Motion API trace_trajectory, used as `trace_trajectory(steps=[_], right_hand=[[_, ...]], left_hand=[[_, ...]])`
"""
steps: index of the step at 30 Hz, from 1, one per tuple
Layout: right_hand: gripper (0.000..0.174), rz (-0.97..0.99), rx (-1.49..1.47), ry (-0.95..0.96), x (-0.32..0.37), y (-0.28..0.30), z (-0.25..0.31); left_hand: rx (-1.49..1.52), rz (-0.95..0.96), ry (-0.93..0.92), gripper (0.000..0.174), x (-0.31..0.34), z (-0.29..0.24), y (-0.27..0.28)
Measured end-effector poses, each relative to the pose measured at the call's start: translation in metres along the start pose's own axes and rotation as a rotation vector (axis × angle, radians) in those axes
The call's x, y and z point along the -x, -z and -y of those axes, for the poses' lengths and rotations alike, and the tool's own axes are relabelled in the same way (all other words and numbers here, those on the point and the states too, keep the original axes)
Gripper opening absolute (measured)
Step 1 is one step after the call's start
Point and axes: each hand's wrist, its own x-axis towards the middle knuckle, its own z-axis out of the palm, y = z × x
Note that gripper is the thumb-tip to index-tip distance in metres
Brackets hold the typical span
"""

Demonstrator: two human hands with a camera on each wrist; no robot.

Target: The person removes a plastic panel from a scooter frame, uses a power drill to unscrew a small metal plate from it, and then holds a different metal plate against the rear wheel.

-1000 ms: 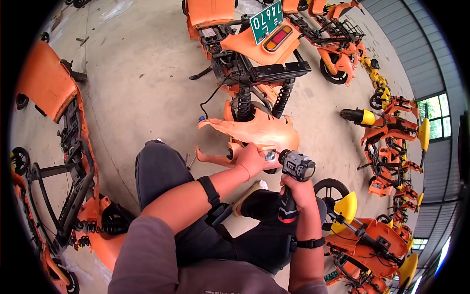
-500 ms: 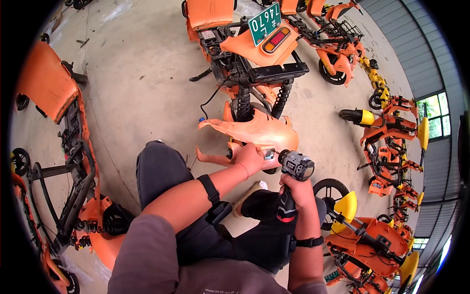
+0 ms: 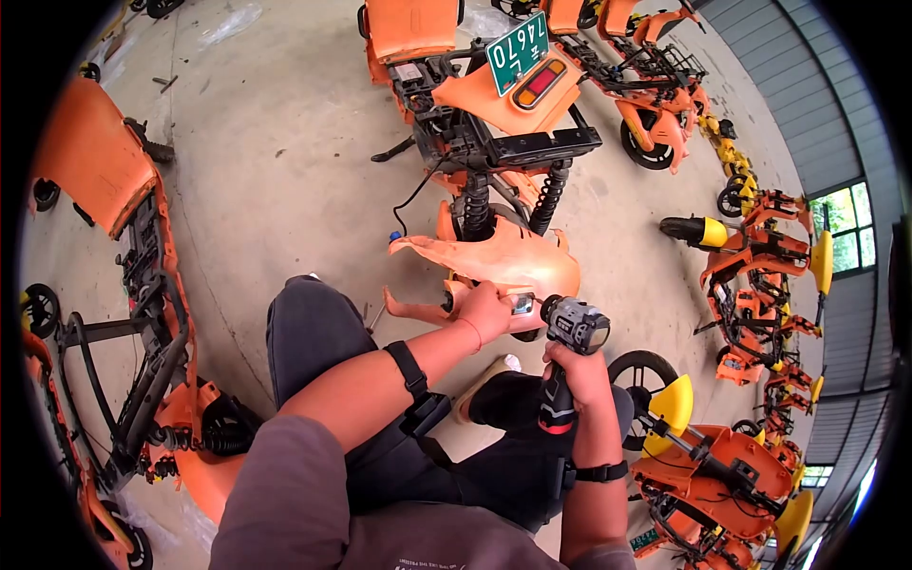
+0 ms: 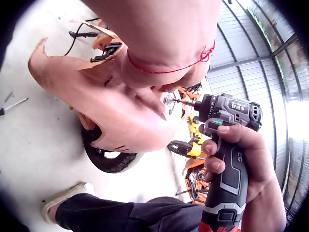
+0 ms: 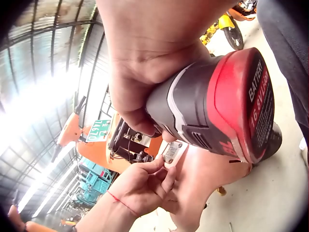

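Observation:
My right hand (image 3: 581, 372) grips a grey and black cordless drill (image 3: 574, 325) by its handle; a red battery base (image 5: 231, 104) shows in the right wrist view. The drill's bit (image 4: 186, 102) points at a small rectangular plate (image 5: 172, 152) with a pale edge and screw heads. My left hand (image 3: 484, 312) pinches that plate at its edge, against a torn orange rear fender (image 3: 518, 255). This fender surrounds the upper part of a black tyre (image 4: 113, 162), below the scooter's two coil shock absorbers (image 3: 546, 195).
The scooter's tail carries a green number plate (image 3: 518, 54) and a tail light (image 3: 540, 84). A stripped orange scooter (image 3: 100, 171) stands at left. More orange and yellow scooters (image 3: 760, 252) line the right side. A screwdriver (image 4: 14, 106) lies on the concrete floor.

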Motion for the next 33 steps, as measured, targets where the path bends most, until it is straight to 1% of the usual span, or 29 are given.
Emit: trace_trajectory(steps=[4, 6, 10, 13, 16, 18, 22, 24, 31, 33], right_hand=[[0.015, -0.013, -0.005, 0.004, 0.0, 0.0, -0.001], [0.016, -0.018, -0.008, 0.006, 0.002, -0.001, 0.0], [0.02, -0.008, -0.036, 0.015, 0.004, -0.002, 0.002], [0.023, 0.006, 0.024, 0.026, 0.004, 0.001, -0.001], [0.024, 0.003, -0.04, 0.013, 0.005, 0.0, 0.0], [0.024, -0.002, -0.048, 0.015, 0.006, -0.001, 0.0], [0.023, -0.011, -0.036, 0.007, 0.008, 0.001, -0.002], [0.022, -0.014, -0.036, 0.008, 0.008, 0.001, -0.004], [0.019, 0.017, -0.055, 0.031, 0.025, -0.004, 0.002], [0.019, 0.045, -0.084, 0.018, 0.029, -0.001, -0.004]], left_hand=[[-0.104, 0.004, -0.048, 0.028, 0.011, -0.017, 0.005], [-0.01, 0.019, 0.028, 0.03, 0.024, -0.035, 0.01], [0.037, 0.075, 0.074, 0.03, 0.034, -0.055, 0.016], [0.017, 0.036, 0.06, 0.027, 0.036, -0.057, 0.015], [0.064, 0.044, 0.072, 0.026, 0.034, -0.054, 0.013], [0.134, 0.052, 0.082, 0.027, 0.029, -0.047, 0.011], [0.088, 0.075, 0.035, 0.03, 0.018, -0.032, 0.008], [0.179, 0.089, 0.114, 0.031, 0.027, -0.046, 0.012], [0.142, 0.098, 0.127, 0.031, 0.031, -0.054, 0.016], [0.091, 0.128, 0.089, 0.031, 0.034, -0.059, 0.019]])
